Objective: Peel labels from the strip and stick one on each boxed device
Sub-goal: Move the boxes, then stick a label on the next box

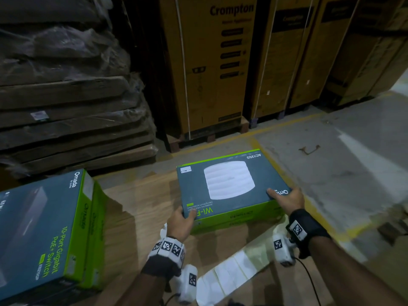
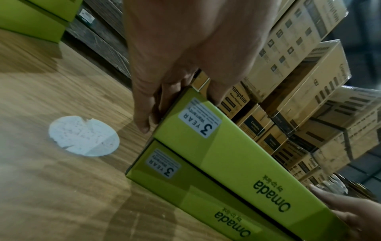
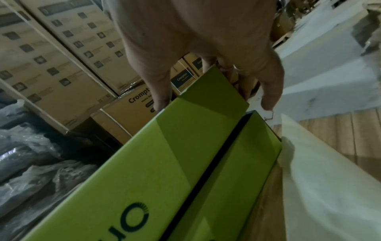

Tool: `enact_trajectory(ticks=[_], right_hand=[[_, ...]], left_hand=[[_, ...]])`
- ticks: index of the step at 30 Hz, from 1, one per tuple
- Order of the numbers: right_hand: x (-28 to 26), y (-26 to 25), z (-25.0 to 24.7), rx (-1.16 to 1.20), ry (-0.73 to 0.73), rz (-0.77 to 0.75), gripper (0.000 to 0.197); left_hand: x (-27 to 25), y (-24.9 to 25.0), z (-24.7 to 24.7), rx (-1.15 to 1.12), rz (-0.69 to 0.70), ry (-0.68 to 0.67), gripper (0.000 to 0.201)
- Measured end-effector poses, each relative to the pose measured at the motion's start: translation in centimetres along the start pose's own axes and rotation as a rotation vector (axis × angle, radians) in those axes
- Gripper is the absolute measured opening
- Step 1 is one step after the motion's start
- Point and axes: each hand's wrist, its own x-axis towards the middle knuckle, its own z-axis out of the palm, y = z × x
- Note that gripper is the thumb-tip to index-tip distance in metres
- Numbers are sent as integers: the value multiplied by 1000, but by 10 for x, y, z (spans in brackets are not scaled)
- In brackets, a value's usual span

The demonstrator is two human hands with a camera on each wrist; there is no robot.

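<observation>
A grey-and-green Wi-Fi device box [image 1: 229, 184] lies on top of a second, similar box [image 2: 195, 203] on the wooden surface. A small white label [image 1: 186, 169] is stuck at the far left corner of its top. My left hand [image 1: 183, 217] grips the near left corner, thumb on top and fingers down the side [image 2: 144, 127]. At the near right corner my right hand [image 1: 284, 198] grips the same way, with its thumb on the lid. The white label strip [image 1: 231, 270] lies loose on the wood between my forearms, also visible beside the boxes in the right wrist view [image 3: 329, 187].
A stack of switch boxes [image 1: 39, 228] stands at the left. Tall brown cartons [image 1: 209, 69] and wrapped flat packs [image 1: 66, 107] wall off the far side. A round white sticker [image 2: 84, 136] sits on the wood. Concrete floor [image 1: 353, 162] lies to the right.
</observation>
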Motion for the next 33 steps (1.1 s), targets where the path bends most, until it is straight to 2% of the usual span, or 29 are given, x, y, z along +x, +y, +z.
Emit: enact_trajectory(ticks=[3,6,9,11,12,13,15,18,21,24,25,29,33], right_hand=[[-6,1,-5,64,24,33,56],[-10,1,-12,115,-19,43,54],[-17,-8,-20,234,-94,12,73],[-23,-20,-24,271,-118,-35,88],[-28,-29,-27,278,-126,-72,92],[-32,-37,-28,270,-132,-135,87],[-45,-57,-32,192,-132,-308,64],[-62,-75,-42,46,-145,-511,53],[-73,-77,-54,-66,-236,-664,72],[-77,-75,-58,-142,-348,-753,86],[-77,-74,-57,-164,-367,-770,87],[-71,-75,-56,-218,-235,-873,76],[-66,-82,-58,-164,-313,-826,80]], left_hand=[[-2,-1,-6,-41,2,35,28],[-7,1,-13,-114,86,81,38],[-14,7,-22,-172,189,70,74],[-13,8,-26,-71,278,40,102],[-13,9,-28,17,312,41,108],[-12,9,-30,96,329,66,108],[-10,13,-39,174,363,169,97],[-6,19,-62,220,457,263,85],[-1,23,-88,237,573,287,78],[-2,23,-111,235,645,258,74],[-4,24,-117,233,649,248,73],[-9,26,-133,189,599,220,77],[-15,25,-142,118,565,184,78]])
